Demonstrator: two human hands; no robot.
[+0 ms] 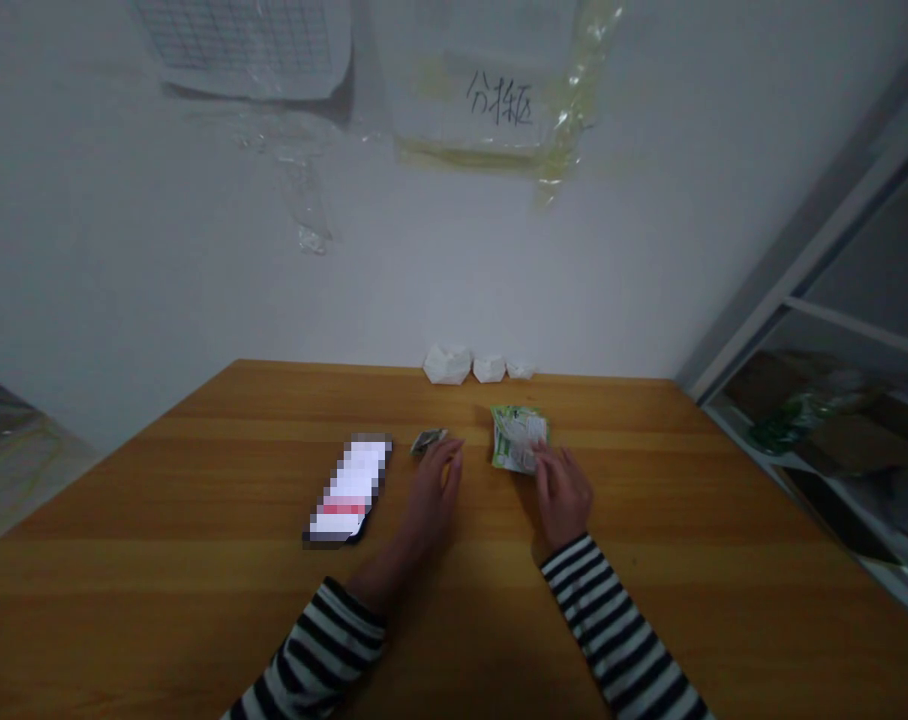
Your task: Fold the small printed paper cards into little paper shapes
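A small green-and-white printed packet [515, 432] lies flat-looking on the wooden table, its lower right corner at the fingertips of my right hand [566, 495]. That hand is closed, its thumb and fingers pinched at the packet's corner. Left of the packet, my left hand [433, 495] rests low over the table with thumb and fingers apart and nothing visible between them. Just beyond its fingers is a small dark, crumpled-looking piece [427, 440], partly covered by the hand; its kind is unclear. A phone [353, 485] with a lit, blurred screen lies farther left.
Several white crumpled-looking bundles [448, 365] sit along the back edge of the wooden table [199, 480], against the wall. Taped papers [491, 95] hang above. On the right stands a shelf [859, 330] with cardboard and a green bottle [788, 422].
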